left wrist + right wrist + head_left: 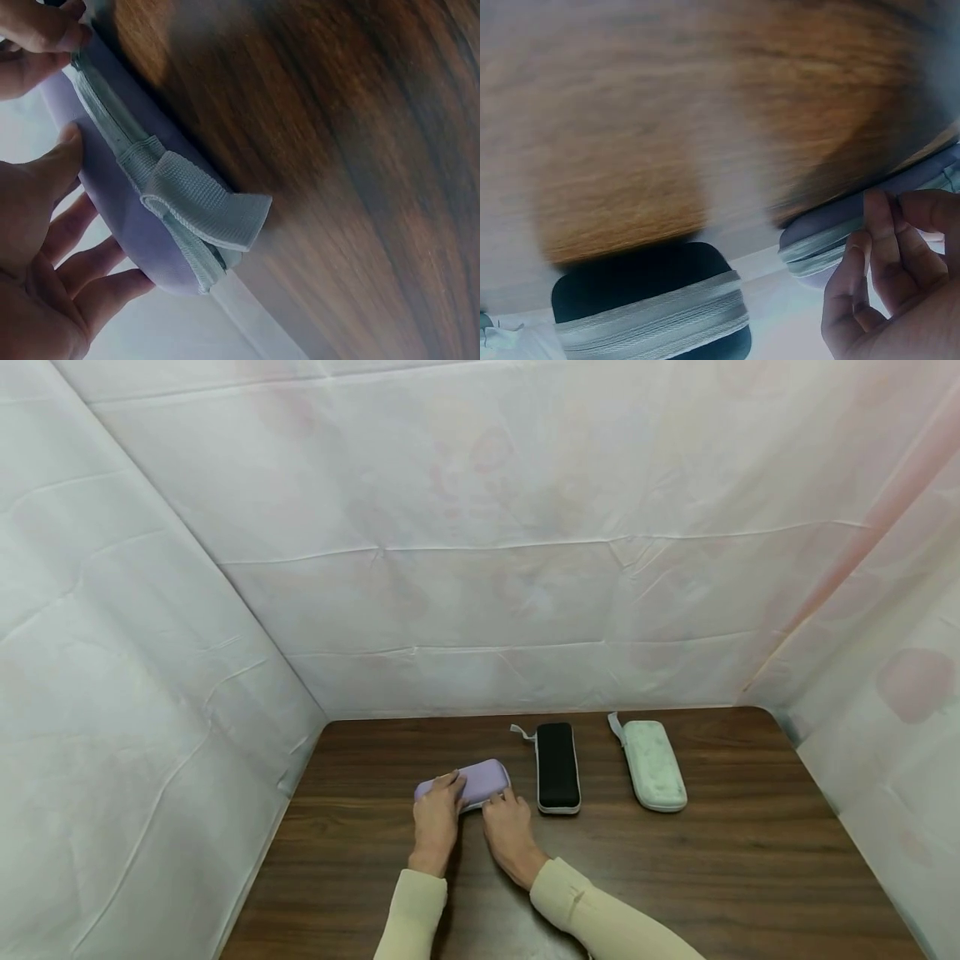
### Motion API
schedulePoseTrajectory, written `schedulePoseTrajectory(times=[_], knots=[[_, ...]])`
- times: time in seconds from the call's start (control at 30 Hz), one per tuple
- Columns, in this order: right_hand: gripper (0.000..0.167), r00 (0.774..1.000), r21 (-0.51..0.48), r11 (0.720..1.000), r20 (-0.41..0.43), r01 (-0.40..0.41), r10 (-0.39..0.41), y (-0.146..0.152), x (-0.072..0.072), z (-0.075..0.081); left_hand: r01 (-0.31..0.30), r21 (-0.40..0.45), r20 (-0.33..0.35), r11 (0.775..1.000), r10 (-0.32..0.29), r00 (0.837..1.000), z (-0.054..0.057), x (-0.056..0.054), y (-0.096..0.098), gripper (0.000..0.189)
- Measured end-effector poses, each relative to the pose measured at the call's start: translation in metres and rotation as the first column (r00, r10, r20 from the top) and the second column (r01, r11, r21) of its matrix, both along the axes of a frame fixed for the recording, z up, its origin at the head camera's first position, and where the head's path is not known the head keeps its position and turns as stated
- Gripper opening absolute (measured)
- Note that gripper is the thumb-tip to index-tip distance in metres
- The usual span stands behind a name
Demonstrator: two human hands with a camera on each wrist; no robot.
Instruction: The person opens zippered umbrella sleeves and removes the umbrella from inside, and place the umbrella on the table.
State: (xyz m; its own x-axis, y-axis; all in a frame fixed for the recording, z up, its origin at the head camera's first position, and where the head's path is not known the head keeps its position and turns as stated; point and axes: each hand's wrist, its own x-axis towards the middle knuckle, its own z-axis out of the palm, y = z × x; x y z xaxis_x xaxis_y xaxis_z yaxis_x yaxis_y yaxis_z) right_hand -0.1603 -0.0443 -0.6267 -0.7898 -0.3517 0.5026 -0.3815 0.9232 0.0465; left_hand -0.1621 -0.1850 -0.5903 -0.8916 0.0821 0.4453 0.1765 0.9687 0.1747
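Head view, nearest first: on the wooden table [712, 885], the right hand [510, 831] pinches the zipper [105, 105] along the purple case's [486, 777] near side; the left hand [437, 818] grips that case. Rightward lie a black case [557, 764], then a pale green case [654, 764]. Behind hangs a pale sheet [487, 602].

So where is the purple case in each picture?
Head: purple case, lower middle, left of the black case.
Left wrist: left side, slanting down from top left.
Right wrist: right edge, partly behind the right hand.
Shared landmark: that right hand, at the case every time.
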Motion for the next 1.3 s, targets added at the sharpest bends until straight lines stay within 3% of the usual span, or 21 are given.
schedulePoseTrajectory(times=[0.33,0.5,0.8,1.3], knots=[[0.008,0.999,0.005,1.0,0.028,-0.018,0.018,-0.007,0.002,0.006,-0.004,0.022,0.033,1.0,0.003,0.999,0.005,0.0,-0.001,0.042],[0.008,0.999,0.011,1.0,0.035,-0.01,0.009,-0.008,0.004,0.006,0.053,0.043,0.051,0.998,-0.055,0.997,0.012,-0.003,-0.007,0.036],[0.008,0.999,0.001,1.0,0.032,0.003,-0.003,-0.008,0.002,0.004,0.169,0.037,0.113,0.985,-0.172,0.978,0.021,-0.003,-0.016,0.03],[0.011,0.998,0.022,1.0,0.064,-0.01,0.008,-0.019,0.006,0.004,0.145,0.041,0.124,0.989,-0.149,0.981,0.021,-0.001,-0.018,0.025]])
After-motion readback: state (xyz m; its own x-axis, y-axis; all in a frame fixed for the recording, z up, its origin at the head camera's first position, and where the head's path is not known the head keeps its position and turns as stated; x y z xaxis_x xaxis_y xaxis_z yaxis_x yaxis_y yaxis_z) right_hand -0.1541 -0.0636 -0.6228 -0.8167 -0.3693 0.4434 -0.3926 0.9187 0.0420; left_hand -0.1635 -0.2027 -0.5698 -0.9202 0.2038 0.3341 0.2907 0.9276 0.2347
